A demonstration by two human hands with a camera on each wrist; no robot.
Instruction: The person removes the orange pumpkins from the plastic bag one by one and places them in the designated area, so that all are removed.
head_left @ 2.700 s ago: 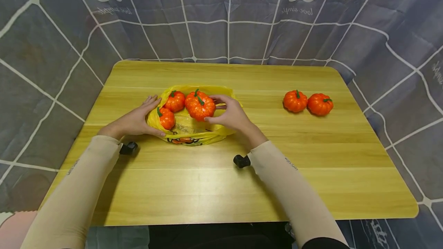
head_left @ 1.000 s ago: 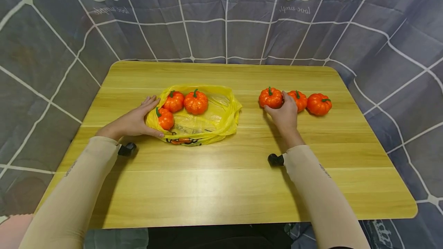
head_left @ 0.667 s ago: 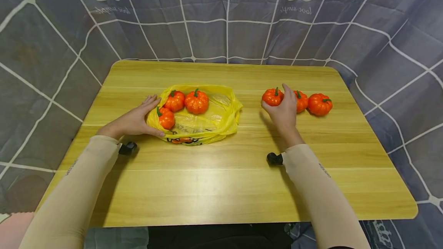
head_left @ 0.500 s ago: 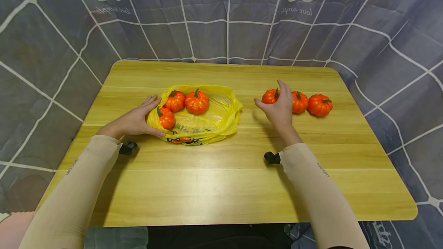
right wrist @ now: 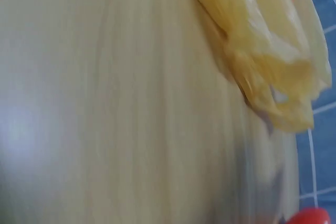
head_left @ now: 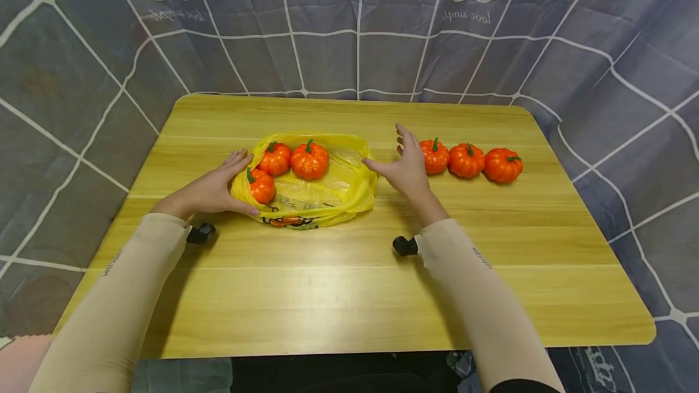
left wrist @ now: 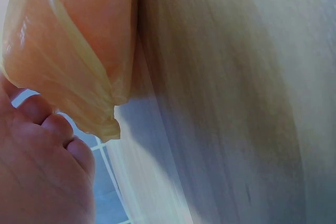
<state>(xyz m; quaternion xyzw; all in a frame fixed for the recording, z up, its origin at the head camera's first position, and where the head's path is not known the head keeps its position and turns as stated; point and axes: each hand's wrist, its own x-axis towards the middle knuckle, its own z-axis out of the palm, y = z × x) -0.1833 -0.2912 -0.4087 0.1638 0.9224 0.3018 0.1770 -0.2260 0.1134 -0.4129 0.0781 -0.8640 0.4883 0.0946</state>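
Observation:
A yellow plastic bag (head_left: 333, 205) lies spread on the table with its mouth wide. Inside are three small orange pumpkins with green stems: one at the back left (head_left: 275, 159), one at the front left (head_left: 261, 187) and one near the middle (head_left: 309, 161). My left hand (head_left: 215, 187) rests against the bag's left side, thumb and fingers spread. In the left wrist view its curved fingertips (left wrist: 58, 129) show beside the bag's edge (left wrist: 68, 72). My right hand (head_left: 406, 168), holding nothing, is spread between the bag's right rim and a pumpkin (head_left: 435, 157).
Two more pumpkins, one in the middle (head_left: 466, 161) and one at the right end (head_left: 503, 165), continue the row on the wooden table (head_left: 306, 296). A grey curtain (head_left: 327, 65) with white lines surrounds the table's back and sides.
My right hand has carried a pumpkin out of the bag to the left end of the row and let it go. It has since moved left towards the bag. The left hand stays put.

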